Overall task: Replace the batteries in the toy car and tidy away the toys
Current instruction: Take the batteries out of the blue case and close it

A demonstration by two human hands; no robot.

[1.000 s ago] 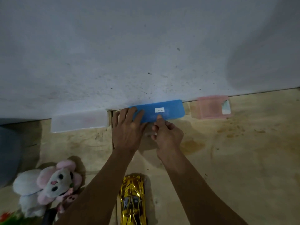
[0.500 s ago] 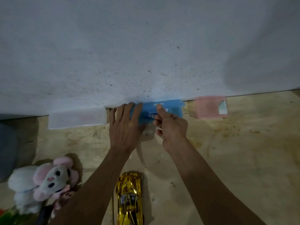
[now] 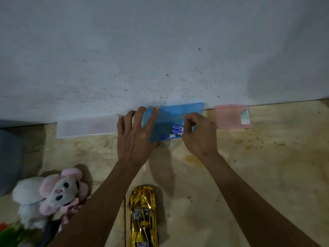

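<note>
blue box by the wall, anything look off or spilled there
Nothing spilled. The blue box is open, its lid tipped up toward the wall, with blue batteries lying loose inside. The left hand steadies it; the right hand reaches in at the batteries.

This is looking like a plain room in a home, a play or storage corner. A worn, stained wooden surface is butting against a scuffed, speckled white wall. A plush toy and a gold toy car are lying on it, and small plastic boxes, clear, blue and pink, are sitting along the wall.
</note>
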